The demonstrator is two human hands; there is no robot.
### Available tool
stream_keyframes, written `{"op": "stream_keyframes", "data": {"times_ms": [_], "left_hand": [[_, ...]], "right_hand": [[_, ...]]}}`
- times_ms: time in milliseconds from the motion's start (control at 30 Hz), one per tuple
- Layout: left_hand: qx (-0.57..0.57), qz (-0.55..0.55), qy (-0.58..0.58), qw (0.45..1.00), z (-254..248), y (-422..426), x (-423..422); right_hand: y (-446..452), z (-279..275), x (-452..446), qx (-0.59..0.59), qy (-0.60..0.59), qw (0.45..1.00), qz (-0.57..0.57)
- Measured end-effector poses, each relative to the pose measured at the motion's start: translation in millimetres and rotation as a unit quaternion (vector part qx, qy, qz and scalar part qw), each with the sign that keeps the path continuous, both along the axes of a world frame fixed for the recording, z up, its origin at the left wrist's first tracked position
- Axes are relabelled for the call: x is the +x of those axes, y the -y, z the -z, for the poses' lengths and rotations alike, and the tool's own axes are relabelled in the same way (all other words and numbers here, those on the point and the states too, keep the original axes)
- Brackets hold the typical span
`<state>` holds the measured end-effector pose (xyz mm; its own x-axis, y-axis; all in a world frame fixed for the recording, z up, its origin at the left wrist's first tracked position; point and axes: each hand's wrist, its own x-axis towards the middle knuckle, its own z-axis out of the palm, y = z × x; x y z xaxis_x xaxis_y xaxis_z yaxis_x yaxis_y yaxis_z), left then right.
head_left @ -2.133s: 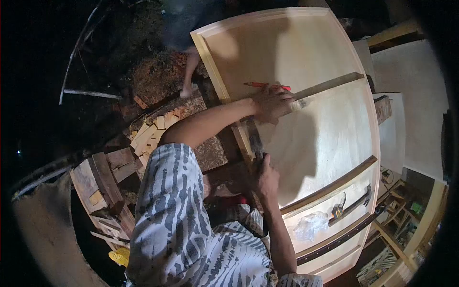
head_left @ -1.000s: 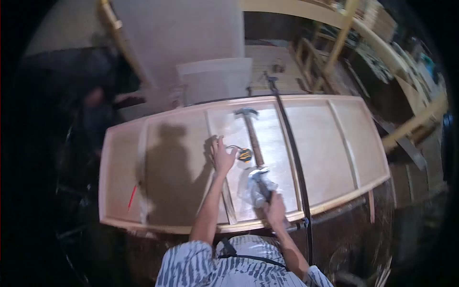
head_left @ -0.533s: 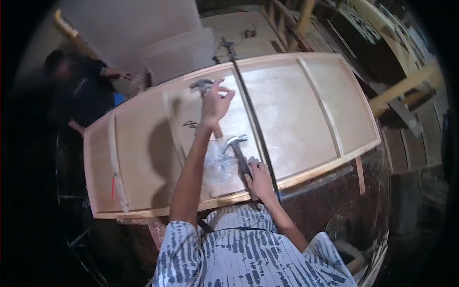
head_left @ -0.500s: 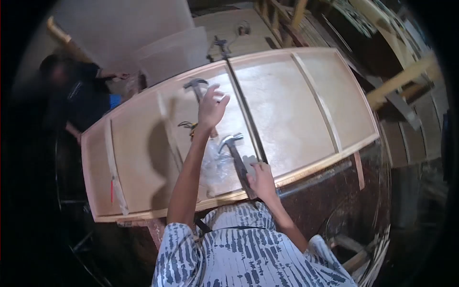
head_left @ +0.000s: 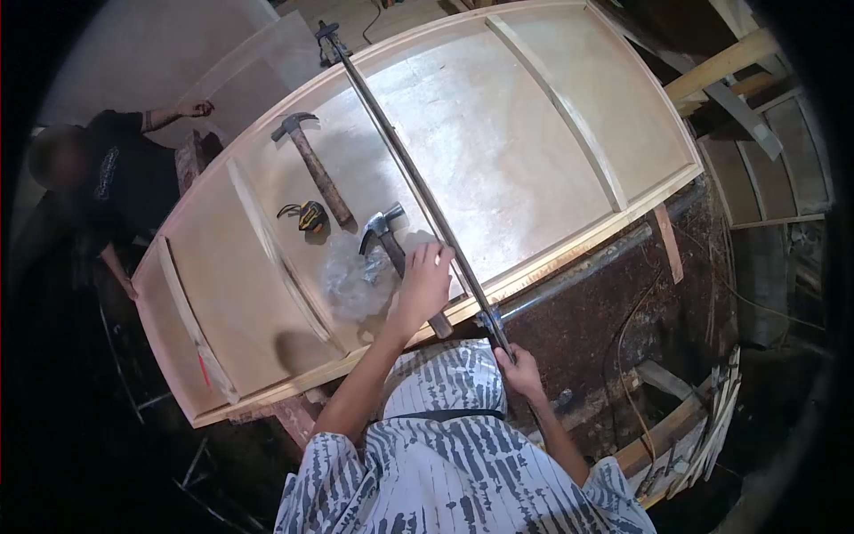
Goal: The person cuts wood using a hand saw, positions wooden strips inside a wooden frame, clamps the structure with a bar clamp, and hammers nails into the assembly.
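A long metal bar clamp [head_left: 405, 160] lies across a framed wooden panel [head_left: 587, 249], its near end reaching past the front edge. My right hand [head_left: 523, 372] is closed around that near end, just below the sliding jaw. My left hand [head_left: 425, 289] is over the handle of a claw hammer [head_left: 384, 233], fingers slightly apart and fingertips beside the bar; whether they touch it I cannot tell. A second claw hammer [head_left: 316, 169] rests farther up the panel. Between them and to the left are a yellow-and-black tape measure [head_left: 311, 216] and a crumpled clear plastic bag [head_left: 351, 280].
Another person [head_left: 133, 169] is at the panel's far left, one hand at its edge. A red pencil-like stick [head_left: 203, 369] lies near a left crosspiece. Timber strips [head_left: 707, 436] stand at lower right, with a wooden beam [head_left: 721, 67] at upper right.
My left hand has come down from the upper hammer to beside the bar. My right hand has moved down onto the clamp's near end. The view has shifted closer over the panel.
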<state>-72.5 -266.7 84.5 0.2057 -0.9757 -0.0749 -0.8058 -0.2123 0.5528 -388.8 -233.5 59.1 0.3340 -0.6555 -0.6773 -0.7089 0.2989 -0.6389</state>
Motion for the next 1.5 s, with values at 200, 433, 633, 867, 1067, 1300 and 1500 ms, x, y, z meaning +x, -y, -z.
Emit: {"op": "stream_keyframes", "data": {"times_ms": [200,433,633,867,1067,1300,1500], "left_hand": [[-0.099,0.192,0.124,0.968,13.3,-1.6,13.0],[-0.034,0.455,0.179,0.871,-0.2,53.2,-5.0],[-0.004,0.477,0.222,0.85,1.2,55.7,-12.1],[-0.047,0.487,0.208,0.847,8.3,58.5,-12.0],[-0.065,0.476,0.217,0.85,12.8,54.4,-11.7],[-0.085,0.446,0.223,0.862,10.8,52.9,-11.3],[-0.083,0.394,0.207,0.892,21.1,44.2,-14.9]], "right_hand": [[-2.1,19.8,-6.3,-0.079,0.009,0.996,-0.03],[-5.2,13.4,-2.4,-0.084,-0.019,0.996,-0.032],[-6.3,1.4,2.5,-0.081,-0.04,0.995,-0.031],[0.8,-8.5,5.1,-0.026,-0.069,0.996,-0.045],[-5.2,-10.2,8.1,-0.045,-0.04,0.998,-0.016],[-4.5,4.0,5.2,-0.077,-0.028,0.996,-0.025],[0.6,-2.0,8.6,-0.066,-0.01,0.998,-0.019]]}}
